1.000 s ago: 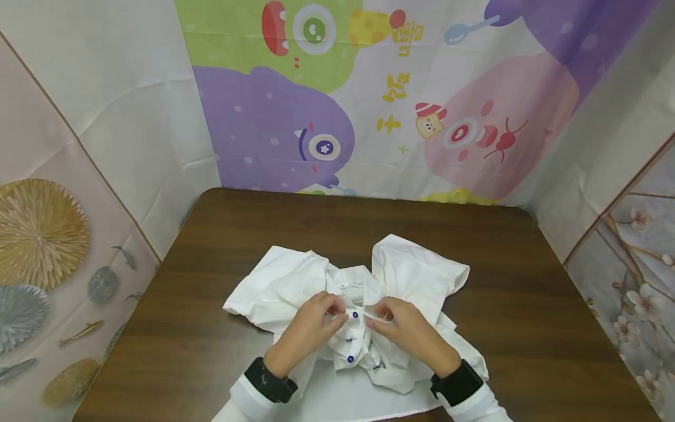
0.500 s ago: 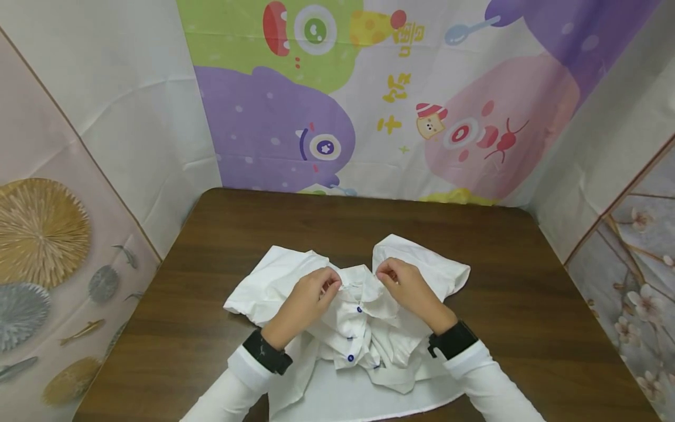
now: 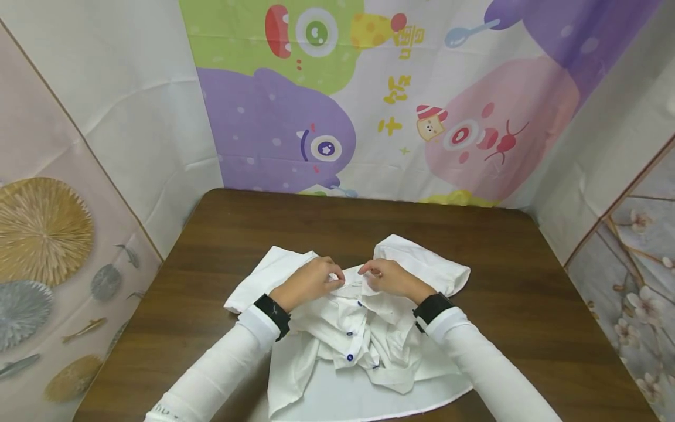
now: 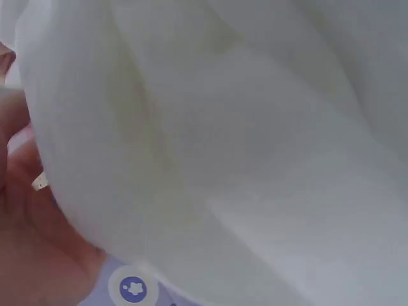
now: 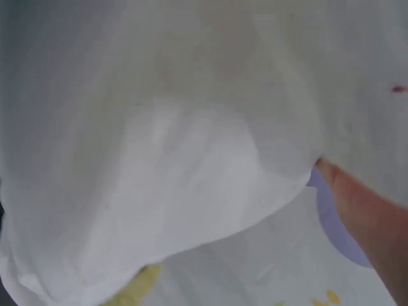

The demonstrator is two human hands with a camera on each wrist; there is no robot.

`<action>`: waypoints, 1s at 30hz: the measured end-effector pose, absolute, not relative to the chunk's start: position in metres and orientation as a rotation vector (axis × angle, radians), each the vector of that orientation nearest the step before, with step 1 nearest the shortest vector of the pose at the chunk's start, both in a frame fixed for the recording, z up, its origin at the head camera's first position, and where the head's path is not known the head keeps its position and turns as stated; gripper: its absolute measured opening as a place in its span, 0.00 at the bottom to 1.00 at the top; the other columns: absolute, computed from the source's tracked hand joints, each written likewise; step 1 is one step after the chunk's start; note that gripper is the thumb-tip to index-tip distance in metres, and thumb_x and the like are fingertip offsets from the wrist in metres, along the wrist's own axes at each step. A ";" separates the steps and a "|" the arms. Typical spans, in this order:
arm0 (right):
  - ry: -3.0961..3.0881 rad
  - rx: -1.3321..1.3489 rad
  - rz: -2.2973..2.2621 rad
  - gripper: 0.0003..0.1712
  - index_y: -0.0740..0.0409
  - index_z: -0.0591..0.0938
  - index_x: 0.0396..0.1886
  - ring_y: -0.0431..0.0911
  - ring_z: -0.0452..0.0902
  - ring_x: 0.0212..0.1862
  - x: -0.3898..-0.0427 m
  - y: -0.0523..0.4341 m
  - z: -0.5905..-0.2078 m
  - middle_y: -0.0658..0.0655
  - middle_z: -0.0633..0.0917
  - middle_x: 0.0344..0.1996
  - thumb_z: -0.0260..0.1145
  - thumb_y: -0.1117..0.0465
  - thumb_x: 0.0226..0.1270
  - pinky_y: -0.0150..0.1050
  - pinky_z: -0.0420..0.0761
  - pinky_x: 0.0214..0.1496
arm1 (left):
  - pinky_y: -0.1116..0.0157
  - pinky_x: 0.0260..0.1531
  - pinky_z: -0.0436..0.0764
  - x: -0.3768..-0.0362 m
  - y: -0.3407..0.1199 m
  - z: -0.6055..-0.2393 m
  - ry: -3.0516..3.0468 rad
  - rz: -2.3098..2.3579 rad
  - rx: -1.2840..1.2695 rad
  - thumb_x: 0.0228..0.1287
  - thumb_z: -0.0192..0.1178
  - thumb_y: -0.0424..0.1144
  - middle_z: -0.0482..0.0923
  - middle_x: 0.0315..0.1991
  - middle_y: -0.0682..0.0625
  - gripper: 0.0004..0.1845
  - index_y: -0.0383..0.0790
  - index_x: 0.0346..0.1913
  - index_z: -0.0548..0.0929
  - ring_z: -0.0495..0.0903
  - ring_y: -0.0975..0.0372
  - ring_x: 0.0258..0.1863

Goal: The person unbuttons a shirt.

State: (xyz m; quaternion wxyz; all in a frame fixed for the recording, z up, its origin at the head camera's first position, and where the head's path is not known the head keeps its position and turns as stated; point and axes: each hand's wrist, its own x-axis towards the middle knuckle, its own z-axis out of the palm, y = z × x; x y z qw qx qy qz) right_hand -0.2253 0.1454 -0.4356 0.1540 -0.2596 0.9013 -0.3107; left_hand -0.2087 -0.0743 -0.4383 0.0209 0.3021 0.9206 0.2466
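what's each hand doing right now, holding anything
Left hand: fingers curled, pinching the collar edge of the white shirt.
Right hand: fingers curled, pinching the same collar from the other side.

Dark wooden table, cartoon monster backdrop, floral side panel.

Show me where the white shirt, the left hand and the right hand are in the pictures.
white shirt (image 3: 369,392): head view, flat lower hem area.
left hand (image 3: 308,281): head view, back of the hand, at the collar.
right hand (image 3: 392,280): head view, back of the hand, at the collar.
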 end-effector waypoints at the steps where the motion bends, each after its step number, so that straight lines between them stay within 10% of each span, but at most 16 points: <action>1: 2.564 -0.726 -0.866 0.19 0.64 0.77 0.52 0.59 0.74 0.53 -0.227 0.146 -0.438 0.66 0.78 0.50 0.59 0.70 0.59 0.49 0.75 0.54 | 0.60 0.42 0.76 -0.209 -0.075 -0.438 2.834 0.716 0.930 0.60 0.61 0.40 0.81 0.37 0.47 0.07 0.42 0.37 0.85 0.78 0.56 0.39; 11: 2.502 -0.714 -0.756 0.28 0.65 0.71 0.59 0.60 0.71 0.56 -0.234 0.153 -0.449 0.69 0.72 0.59 0.65 0.68 0.57 0.50 0.72 0.57 | 0.52 0.49 0.72 -0.210 -0.084 -0.438 2.699 0.444 0.591 0.53 0.64 0.56 0.77 0.48 0.42 0.25 0.44 0.49 0.78 0.72 0.47 0.50; 18: 2.582 -0.699 -0.755 0.09 0.58 0.74 0.34 0.49 0.73 0.41 -0.236 0.159 -0.457 0.58 0.80 0.37 0.67 0.64 0.56 0.40 0.73 0.44 | 0.63 0.37 0.72 -0.219 -0.098 -0.444 2.594 0.620 0.584 0.52 0.67 0.51 0.78 0.34 0.49 0.23 0.41 0.43 0.73 0.75 0.57 0.38; 30: 2.474 -0.741 -0.974 0.17 0.57 0.69 0.24 0.39 0.59 0.24 -0.245 0.184 -0.414 0.47 0.63 0.20 0.69 0.55 0.56 0.31 0.61 0.29 | 0.70 0.29 0.64 -0.234 -0.120 -0.429 2.427 0.937 0.857 0.53 0.67 0.44 0.64 0.24 0.56 0.14 0.43 0.28 0.71 0.65 0.65 0.27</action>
